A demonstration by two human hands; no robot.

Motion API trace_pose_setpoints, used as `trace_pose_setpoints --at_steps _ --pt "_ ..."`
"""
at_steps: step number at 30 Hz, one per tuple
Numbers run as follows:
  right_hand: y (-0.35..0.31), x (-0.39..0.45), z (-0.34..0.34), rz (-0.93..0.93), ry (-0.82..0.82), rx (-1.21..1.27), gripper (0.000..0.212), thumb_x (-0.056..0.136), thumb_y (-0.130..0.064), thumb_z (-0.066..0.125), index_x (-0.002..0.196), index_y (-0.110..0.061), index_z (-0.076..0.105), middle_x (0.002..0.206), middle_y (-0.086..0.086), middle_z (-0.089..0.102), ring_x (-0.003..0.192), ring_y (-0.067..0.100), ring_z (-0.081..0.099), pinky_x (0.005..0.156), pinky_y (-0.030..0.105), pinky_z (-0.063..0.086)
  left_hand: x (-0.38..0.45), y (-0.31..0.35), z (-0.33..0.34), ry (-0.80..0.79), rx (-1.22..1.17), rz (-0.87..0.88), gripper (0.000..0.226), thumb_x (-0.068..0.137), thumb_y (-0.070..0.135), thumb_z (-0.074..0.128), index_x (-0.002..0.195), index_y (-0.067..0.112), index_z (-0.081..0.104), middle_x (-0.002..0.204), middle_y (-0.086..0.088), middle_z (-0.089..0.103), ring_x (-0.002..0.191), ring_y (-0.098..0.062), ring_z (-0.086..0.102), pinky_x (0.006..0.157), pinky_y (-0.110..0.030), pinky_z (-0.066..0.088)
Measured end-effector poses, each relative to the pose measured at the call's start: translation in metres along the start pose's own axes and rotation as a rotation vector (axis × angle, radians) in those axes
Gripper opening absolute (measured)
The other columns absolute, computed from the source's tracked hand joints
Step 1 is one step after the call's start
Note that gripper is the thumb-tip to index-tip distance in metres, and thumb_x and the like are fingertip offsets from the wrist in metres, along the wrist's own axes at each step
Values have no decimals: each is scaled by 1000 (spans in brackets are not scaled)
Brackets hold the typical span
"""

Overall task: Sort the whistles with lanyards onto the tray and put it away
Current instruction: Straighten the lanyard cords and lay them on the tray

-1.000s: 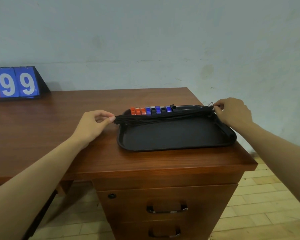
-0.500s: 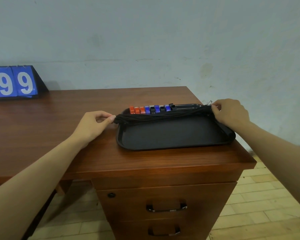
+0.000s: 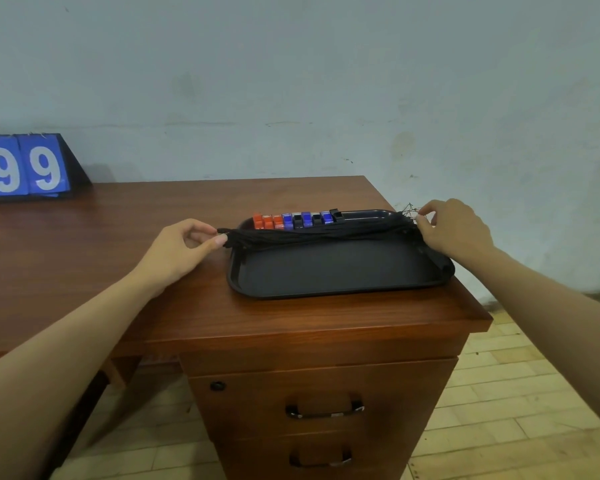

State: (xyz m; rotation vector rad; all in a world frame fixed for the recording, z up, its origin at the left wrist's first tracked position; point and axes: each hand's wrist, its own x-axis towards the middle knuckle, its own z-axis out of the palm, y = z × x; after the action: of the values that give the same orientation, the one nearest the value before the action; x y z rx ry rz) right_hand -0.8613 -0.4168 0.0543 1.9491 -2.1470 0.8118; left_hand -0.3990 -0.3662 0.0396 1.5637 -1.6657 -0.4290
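A black tray lies on the right end of the wooden desk. Along its far rim stands a row of several whistles, orange at the left, then blue and black. Their black lanyards are gathered into one bundle stretched across the tray just in front of the whistles. My left hand pinches the bundle's left end beyond the tray's left rim. My right hand pinches the right end over the tray's right rim, where loose cord tips stick up.
A blue flip scoreboard showing 99 stands at the desk's far left by the wall. Below the tray the desk has drawers with dark handles. The desk's right edge drops to a pale tiled floor.
Both hands have kept their pinch on the lanyard bundle. The right hand has shifted slightly and its fingers have loosened at the cord tips; tray and whistles have not moved.
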Motion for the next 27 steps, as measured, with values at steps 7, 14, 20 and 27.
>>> trace_pose_setpoints --at_steps 7,14,20,27 --pt "4 -21 -7 49 -56 -58 37 97 -45 53 123 -18 57 118 9 61 103 32 62 83 43 51 -7 5 -6 44 75 -26 39 88 64 61 100 27 63 95 5 65 88 -13 61 77 -34 48" --pt "0 -34 -13 157 -152 -63 50 98 -49 50 124 -6 48 122 20 57 110 42 59 88 45 48 -20 28 -5 -85 230 -28 54 98 62 44 80 18 69 73 -1 67 70 -17 62 66 -31 48" --pt "0 -34 -12 170 -269 -55 45 83 -55 41 85 -13 57 80 11 64 79 32 64 79 40 56 -23 39 4 -196 357 -19 45 96 63 47 89 24 67 80 7 66 78 -9 62 68 -26 44" --pt "-2 -37 -11 145 -265 -76 36 91 -47 49 93 -12 59 86 11 63 84 33 61 71 35 46 -22 40 10 -219 438 -27 34 98 53 52 102 22 65 92 5 63 83 -10 58 74 -26 43"
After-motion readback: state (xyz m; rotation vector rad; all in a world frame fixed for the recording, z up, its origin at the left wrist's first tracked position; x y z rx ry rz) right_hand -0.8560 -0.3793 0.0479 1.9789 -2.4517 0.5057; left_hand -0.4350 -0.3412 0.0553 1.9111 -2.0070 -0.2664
